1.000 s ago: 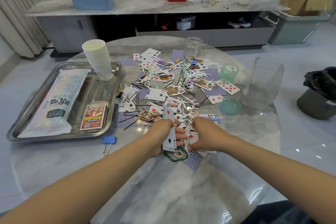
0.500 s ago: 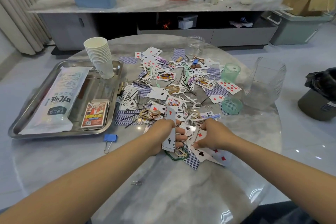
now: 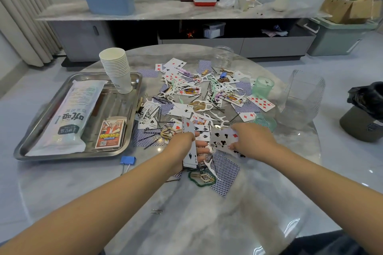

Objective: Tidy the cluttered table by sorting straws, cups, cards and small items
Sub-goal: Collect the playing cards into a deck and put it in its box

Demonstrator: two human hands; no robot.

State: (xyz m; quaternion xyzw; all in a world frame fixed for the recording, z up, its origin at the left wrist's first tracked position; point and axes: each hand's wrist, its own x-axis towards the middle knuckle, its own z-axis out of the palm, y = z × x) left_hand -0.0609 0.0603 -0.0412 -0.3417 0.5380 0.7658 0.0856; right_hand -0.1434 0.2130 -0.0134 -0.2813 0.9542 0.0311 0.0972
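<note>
Looking down from the head camera, we are gripping an upright stack of cards in our left hand while our right hand is pinching several cards above the cluttered counter, beside a metal tray.

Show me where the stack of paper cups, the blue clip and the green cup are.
stack of paper cups [image 3: 116, 69], head view, on the stack's side wall.
blue clip [image 3: 127, 160], head view, on its blue body.
green cup [image 3: 262, 87], head view, on its outer wall.
</note>
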